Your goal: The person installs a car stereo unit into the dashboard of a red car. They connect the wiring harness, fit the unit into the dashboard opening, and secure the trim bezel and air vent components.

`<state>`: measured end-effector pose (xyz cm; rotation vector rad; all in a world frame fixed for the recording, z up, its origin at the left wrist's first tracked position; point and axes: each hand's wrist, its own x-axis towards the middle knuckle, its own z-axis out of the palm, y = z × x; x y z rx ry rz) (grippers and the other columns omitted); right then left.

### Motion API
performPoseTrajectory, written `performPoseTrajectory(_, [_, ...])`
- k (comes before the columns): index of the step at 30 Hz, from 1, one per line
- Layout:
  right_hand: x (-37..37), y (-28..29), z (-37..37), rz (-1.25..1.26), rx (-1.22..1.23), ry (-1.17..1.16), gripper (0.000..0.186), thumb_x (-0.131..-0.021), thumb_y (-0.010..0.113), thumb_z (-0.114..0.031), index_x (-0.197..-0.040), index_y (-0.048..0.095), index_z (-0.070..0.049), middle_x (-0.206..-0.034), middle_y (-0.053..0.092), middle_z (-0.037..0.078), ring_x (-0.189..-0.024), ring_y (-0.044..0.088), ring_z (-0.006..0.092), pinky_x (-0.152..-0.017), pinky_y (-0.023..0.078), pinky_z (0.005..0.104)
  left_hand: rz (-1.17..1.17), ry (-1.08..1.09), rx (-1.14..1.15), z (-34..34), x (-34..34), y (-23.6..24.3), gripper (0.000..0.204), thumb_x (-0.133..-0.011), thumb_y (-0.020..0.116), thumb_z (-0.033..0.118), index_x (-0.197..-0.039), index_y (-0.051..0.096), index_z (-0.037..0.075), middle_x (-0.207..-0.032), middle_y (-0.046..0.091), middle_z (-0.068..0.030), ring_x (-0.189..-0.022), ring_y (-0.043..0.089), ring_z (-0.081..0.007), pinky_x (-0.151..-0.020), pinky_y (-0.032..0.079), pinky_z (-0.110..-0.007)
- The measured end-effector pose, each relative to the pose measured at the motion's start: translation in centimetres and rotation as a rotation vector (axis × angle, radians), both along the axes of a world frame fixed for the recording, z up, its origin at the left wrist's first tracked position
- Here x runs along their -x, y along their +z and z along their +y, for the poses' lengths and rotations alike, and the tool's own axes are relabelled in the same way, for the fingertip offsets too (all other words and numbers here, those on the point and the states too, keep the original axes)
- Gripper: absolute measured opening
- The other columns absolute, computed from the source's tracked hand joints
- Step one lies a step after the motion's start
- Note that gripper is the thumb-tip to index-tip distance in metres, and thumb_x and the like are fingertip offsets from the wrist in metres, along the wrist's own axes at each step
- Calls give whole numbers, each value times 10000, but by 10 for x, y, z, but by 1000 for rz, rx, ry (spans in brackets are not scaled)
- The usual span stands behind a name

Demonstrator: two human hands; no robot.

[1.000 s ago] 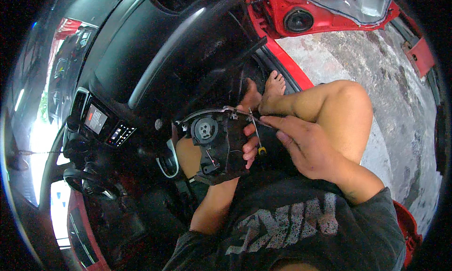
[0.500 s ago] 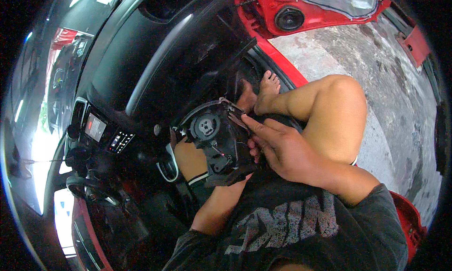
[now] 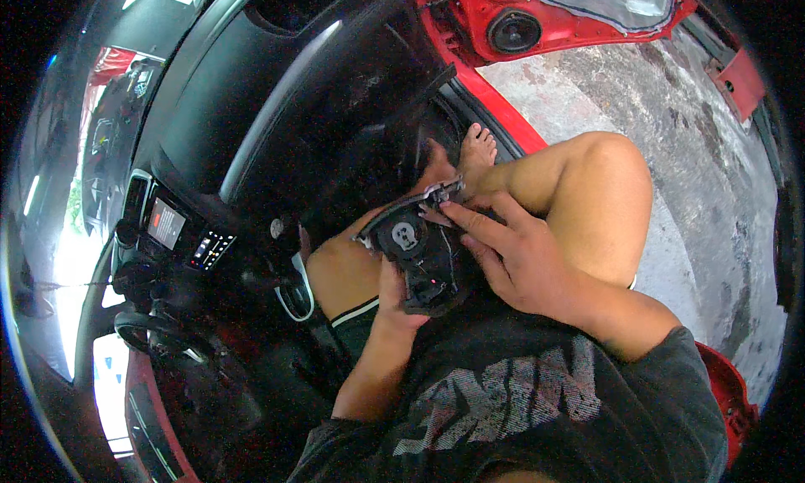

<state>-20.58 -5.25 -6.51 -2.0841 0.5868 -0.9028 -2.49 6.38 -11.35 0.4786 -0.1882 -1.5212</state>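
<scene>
A black plastic car part with a round grey cap on its face, probably a lamp unit (image 3: pixel 428 273), is held above my lap. A pale, shiny edge runs along its far side. My left hand (image 3: pixel 396 297) is closed on its lower left side, thumb on the face and the other fingers hidden beneath. At the far right corner, my right hand (image 3: pixel 524 261) has its index fingertip on the edge fittings, with the thumb near the unit's right side. Some of the right fingers are out of sight behind the corner. A thin wire and a small reddish spot show on the face.
I sit in a car with my legs folded. Ahead is the black dashboard (image 3: pixel 285 122); a lit screen (image 3: pixel 166 225) and steering wheel (image 3: pixel 147 336) are on the left. The red door (image 3: pixel 465 18), showing a round speaker (image 3: pixel 514 32), stands open over the concrete floor (image 3: pixel 604 89).
The unit has turned and shifted slightly right, tilting more upright. My left hand, mostly hidden behind it before, now shows on its left side. My right index finger has straightened onto the corner.
</scene>
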Motion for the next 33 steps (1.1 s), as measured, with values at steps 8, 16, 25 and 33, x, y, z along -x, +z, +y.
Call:
performPoseTrajectory(8, [-1,3,-3,28,10,154,477,-930,641,-52,-1398,618,-139,-1262,631,180,-1037,679,386,-850,580,442,-181,266,180,5,15,44,622,-993,588,460,-1464,476,70,-1383,617,-129,-1235,619,-278,-1083,496,-464])
performPoseTrajectory(16, [-6,-2,10,100,48,172,494,-937,650,-162,-1421,602,-247,-1317,621,135,-910,713,377,-717,620,436,-258,179,-26,17,-2,13,776,-976,468,685,-1482,485,98,-1417,604,-122,-1285,589,-311,-1100,469,-489])
performPoseTrajectory(25, [3,-6,14,334,-290,234,953,-751,803,-643,-1404,429,-58,-1308,583,301,-1037,661,501,-880,559,550,-173,182,-265,57,24,15,766,-990,458,647,-1496,468,72,-1501,530,-136,-1344,539,-355,-1136,425,-519])
performPoseTrajectory(33, [11,-10,29,389,-77,342,1151,-646,900,-527,-1555,310,-139,-1376,497,293,-955,678,501,-851,583,529,-588,-119,-35,83,-17,7,1181,-740,771,679,-1593,297,14,-1629,349,-159,-1521,300,-333,-1250,223,-527])
